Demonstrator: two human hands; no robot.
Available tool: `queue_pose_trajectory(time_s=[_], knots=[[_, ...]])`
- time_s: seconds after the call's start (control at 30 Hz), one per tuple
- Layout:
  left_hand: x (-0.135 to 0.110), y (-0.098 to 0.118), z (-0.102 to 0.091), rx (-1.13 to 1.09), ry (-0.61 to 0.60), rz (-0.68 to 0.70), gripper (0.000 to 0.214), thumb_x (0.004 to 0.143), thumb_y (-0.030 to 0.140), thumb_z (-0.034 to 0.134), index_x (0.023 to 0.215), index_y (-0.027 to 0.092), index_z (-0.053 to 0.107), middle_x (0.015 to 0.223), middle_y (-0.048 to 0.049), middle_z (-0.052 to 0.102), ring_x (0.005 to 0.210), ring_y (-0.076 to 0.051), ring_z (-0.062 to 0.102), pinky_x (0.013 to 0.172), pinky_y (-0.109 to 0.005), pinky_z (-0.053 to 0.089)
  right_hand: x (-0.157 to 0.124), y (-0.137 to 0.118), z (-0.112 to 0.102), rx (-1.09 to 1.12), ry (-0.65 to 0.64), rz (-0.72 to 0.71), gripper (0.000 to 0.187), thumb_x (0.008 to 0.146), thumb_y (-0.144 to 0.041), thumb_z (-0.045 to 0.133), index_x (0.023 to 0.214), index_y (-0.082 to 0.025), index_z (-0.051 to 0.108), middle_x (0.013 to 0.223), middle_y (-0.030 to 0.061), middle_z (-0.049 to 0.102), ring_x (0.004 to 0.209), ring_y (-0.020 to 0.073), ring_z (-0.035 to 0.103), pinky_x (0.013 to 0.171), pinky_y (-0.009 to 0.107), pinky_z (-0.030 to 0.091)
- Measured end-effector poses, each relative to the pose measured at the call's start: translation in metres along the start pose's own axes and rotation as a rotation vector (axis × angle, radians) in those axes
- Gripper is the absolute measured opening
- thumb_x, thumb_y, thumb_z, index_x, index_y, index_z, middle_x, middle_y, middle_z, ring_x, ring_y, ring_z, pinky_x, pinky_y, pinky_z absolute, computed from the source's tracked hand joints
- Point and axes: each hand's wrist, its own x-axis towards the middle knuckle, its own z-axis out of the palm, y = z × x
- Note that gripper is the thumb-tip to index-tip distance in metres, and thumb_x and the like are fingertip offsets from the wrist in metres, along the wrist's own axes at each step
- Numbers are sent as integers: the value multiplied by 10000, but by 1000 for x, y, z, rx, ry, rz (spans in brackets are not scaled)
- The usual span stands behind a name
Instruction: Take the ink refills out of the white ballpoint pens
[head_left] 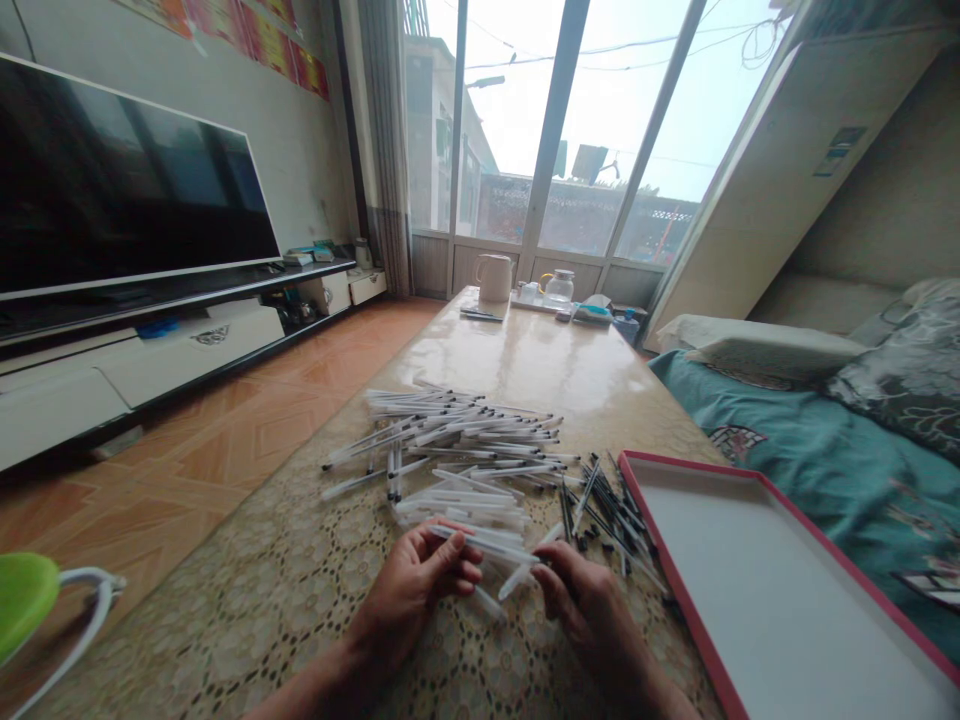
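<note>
Between my two hands lies a white, translucent pen barrel [495,546], held slanting slightly down to the right. My left hand [421,580] pinches it near its left end with thumb and fingers. At its right end, the fingers of my right hand [581,590] are closed on the tip; whether a small part is also in them is hidden. Just beyond my hands spreads a pile of pale pen barrels [465,430], many with dark ends. To the right, a heap of black pen parts [604,505] lies beside the box lid.
A shallow red-rimmed box lid [750,560] rests on the table's right side. At the far end of the patterned table [300,570] stand a beige pitcher [493,277] and a glass jug [559,288]. A green stool [26,600] is at lower left, a teal-covered sofa [810,450] to the right.
</note>
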Motion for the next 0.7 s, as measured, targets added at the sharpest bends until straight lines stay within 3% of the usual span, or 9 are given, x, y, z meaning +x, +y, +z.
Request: queue_pose_trajectory(time_s=[0.13,0.33,0.4,0.57,0.7], knots=[[-1,0,1,-28,11,8,246,658,307,762,751,114,642,637,-48,691,514,-106,607,483,-185,473,1,-2,-1,88,-9,41,316,921,-429,350,778,-198,510,558,-26,534,471,110,506,486,206,382],[-1,0,0,-50,6,5,235,672,305,754,758,116,643,634,-42,688,514,-96,604,481,-175,467,4,-14,-5,557,-55,273,283,817,-468,542,850,-206,441,701,-42,503,443,72,438,396,179,374],[-2,0,0,-39,-4,4,229,678,298,751,762,115,642,635,-41,687,516,-97,606,482,-175,467,5,-15,-5,562,-69,279,281,806,-458,559,797,-197,455,659,-59,464,439,64,397,390,171,338],[-2,-1,0,-46,-15,8,197,699,272,735,769,114,641,640,-39,688,515,-94,603,480,-173,468,7,-17,-7,435,-43,209,288,821,-438,536,705,-179,484,623,-44,467,553,98,445,514,198,370],[-2,3,0,-84,35,20,227,663,287,755,760,116,643,622,-36,686,492,-101,599,462,-182,473,7,-16,-18,467,-11,272,282,809,-429,543,694,-181,475,606,-55,420,513,83,381,460,186,312]])
